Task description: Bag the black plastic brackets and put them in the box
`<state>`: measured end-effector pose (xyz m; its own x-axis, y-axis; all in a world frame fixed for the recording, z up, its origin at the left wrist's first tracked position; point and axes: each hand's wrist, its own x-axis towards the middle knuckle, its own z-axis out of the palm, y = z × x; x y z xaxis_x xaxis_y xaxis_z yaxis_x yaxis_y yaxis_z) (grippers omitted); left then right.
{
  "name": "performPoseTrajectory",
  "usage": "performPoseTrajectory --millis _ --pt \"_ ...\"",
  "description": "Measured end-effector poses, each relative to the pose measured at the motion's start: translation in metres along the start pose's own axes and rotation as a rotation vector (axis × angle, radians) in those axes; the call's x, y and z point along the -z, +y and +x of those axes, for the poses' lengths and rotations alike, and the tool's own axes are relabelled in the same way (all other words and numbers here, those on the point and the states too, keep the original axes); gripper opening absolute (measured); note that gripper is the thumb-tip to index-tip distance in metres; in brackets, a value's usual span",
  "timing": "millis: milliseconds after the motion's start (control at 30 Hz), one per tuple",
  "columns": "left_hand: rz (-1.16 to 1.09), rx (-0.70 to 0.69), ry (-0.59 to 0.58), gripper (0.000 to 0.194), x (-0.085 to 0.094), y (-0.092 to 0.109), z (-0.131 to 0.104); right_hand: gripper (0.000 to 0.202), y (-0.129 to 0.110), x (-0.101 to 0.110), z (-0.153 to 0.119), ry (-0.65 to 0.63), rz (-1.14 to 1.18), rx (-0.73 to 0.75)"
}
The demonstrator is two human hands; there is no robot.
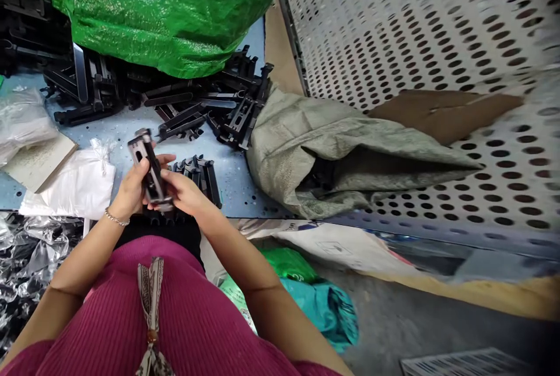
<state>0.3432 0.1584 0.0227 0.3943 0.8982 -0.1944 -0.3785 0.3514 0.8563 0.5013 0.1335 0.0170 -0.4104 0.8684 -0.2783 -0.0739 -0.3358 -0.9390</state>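
Note:
A long black slotted plastic part (150, 167) stands tilted between my two hands, close in front of my body. Around its left side my left hand (131, 189) is closed, thumb on its face. The fingers of my right hand (182, 190) close on its lower right side; some fingertips are hidden behind it. Just right of my right hand, several similar black parts (203, 175) lie side by side in a row. Beyond my hands, a loose heap of black parts (192, 109) spreads over the blue tabletop (140, 116).
A big green woven bag (170, 14) rests behind the heap. Grey-green sacking (280, 143) with black pieces inside lies right, against a perforated metal panel (371, 26). White plastic bags (83, 181) and a flat board (41, 160) sit left. A teal bag (324, 312) lies below the table.

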Motion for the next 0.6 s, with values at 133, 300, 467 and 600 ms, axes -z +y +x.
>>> performPoseTrajectory --millis 133,300,467,600 --pt "0.115 0.011 0.109 0.044 0.000 0.015 -0.007 0.045 -0.022 -0.002 -0.006 0.394 -0.582 0.188" --pt "0.237 0.054 0.094 0.041 0.001 0.008 -0.014 0.051 -0.045 0.010 0.023 0.501 -0.731 0.355" --pt "0.169 0.007 0.244 0.043 0.005 0.011 -0.009 0.059 -0.028 -0.003 0.025 0.183 -0.418 0.222" --pt "0.039 0.084 0.284 0.043 0.011 0.016 -0.006 0.045 -0.006 -0.029 -0.005 0.088 -0.863 0.354"
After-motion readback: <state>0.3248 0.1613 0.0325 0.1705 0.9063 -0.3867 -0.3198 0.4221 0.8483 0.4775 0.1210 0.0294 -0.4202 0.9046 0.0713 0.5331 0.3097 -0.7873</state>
